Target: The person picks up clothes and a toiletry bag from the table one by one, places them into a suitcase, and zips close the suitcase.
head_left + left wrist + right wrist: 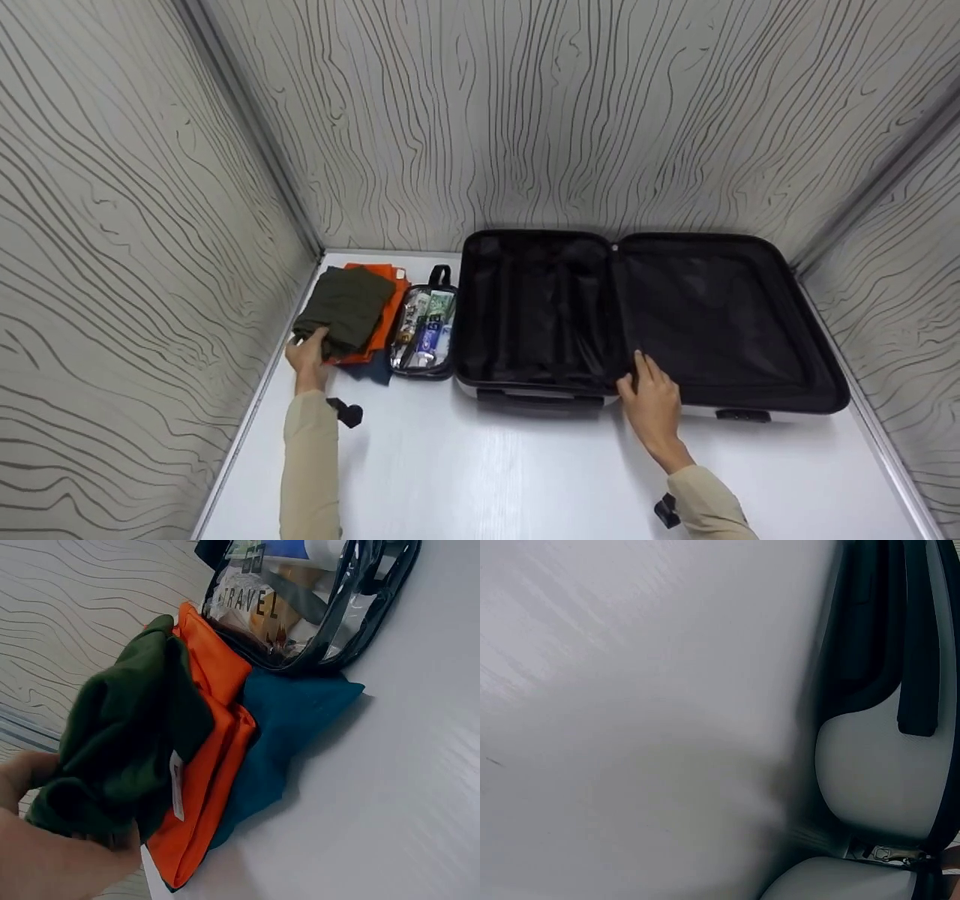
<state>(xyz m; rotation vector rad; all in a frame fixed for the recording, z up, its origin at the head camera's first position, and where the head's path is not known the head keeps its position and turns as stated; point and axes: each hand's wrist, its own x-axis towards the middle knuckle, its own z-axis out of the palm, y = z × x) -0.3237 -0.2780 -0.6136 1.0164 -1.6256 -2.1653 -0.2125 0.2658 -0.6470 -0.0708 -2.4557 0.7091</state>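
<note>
Left of the suitcase [622, 300], our nearer left hand [306, 356] grips the green cloth [343, 304]. Our right hand [654, 401] touches the suitcase's front edge; we cannot tell whether it grips.

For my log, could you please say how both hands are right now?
Left hand: holding the green cloth.
Right hand: touching the suitcase; grip unclear.

From my left wrist feed, I see the left hand [67, 855] gripping the end of a bunched dark-green cloth [124, 727]. It overlaps a folded orange cloth [223, 754], which overlaps a teal cloth [289, 712] on the white tabletop [390, 802], beside a clear black-trimmed pouch [289, 600] lettered "TRAVEL".
</note>
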